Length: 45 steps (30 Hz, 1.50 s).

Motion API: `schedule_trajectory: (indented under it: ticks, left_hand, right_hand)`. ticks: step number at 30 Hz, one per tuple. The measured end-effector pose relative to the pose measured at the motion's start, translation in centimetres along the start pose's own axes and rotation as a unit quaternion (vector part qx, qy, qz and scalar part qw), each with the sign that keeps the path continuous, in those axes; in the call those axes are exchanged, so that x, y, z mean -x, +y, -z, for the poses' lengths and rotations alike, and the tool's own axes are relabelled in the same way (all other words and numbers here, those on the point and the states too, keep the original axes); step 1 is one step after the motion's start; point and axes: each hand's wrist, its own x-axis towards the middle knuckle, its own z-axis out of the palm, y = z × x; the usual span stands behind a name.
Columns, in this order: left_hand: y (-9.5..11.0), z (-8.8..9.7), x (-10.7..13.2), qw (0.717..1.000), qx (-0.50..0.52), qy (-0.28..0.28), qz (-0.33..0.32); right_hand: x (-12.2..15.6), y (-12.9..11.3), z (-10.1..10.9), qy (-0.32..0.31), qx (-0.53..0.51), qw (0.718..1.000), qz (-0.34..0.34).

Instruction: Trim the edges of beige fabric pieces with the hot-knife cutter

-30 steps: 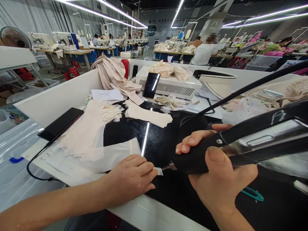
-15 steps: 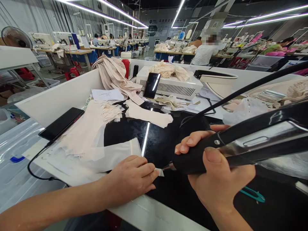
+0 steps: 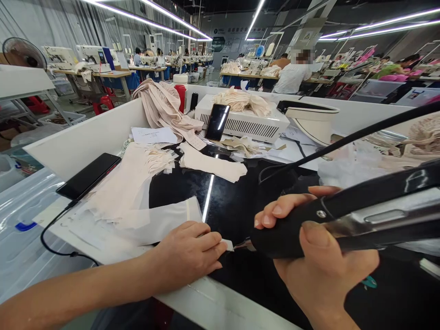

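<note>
My left hand (image 3: 192,250) presses the end of a thin white fabric strip (image 3: 165,220) onto the black work surface. A small white corner (image 3: 227,245) sticks out past its closed fingertips. My right hand (image 3: 319,256) is wrapped round a black corded hand tool (image 3: 364,206) with a long metal lever. The tool's narrow metal tip (image 3: 245,245) points left, close to the white corner; whether they touch I cannot tell. Under my right hand, teal thread snips (image 3: 369,282) show only in part.
Stacked beige fabric pieces (image 3: 123,183) lie left, near a black phone (image 3: 90,176). Another beige piece (image 3: 213,162) lies ahead. Behind stand an upright phone (image 3: 217,121) and a white vented box (image 3: 244,121). The tool's black cable (image 3: 343,137) arches across the right side.
My right hand and the tool have shifted a little to the right, drawing the tip slightly back from the white corner. My left hand stays in place.
</note>
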Motion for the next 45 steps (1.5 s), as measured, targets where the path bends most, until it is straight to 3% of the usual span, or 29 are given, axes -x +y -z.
schedule_trajectory:
  ticks: [7,13,17,24,31,40,45]
  left_hand:
    - [-0.6,0.2,0.1,0.999,0.045,-0.024,0.016]
    - [-2.4,-0.2,0.8,0.997,0.079,0.011,0.017]
    - [-3.1,-0.1,0.9,0.996,0.083,-0.017,0.019]
    - [-3.1,0.5,0.3,0.997,0.044,-0.058,0.021]
    - [-3.0,0.7,-0.4,0.999,0.014,-0.041,0.013]
    - [-3.3,0.6,-0.3,0.997,0.037,-0.067,-0.014]
    - [-3.3,0.6,-0.2,0.997,0.042,-0.061,-0.004]
  right_hand:
    - [0.0,0.0,0.0,-0.01,0.028,0.999,0.012]
    - [0.0,0.1,0.2,-0.008,0.011,1.0,0.005]
    - [0.0,0.0,0.6,-0.001,0.021,1.0,-0.008]
    - [0.2,-0.4,0.7,0.03,0.048,0.998,-0.039]
    - [0.1,-0.3,1.1,0.029,0.062,0.997,-0.046]
    - [-0.8,-0.7,0.9,0.048,0.065,0.996,-0.044]
    - [-1.4,-1.9,0.4,0.015,0.081,0.992,-0.1]
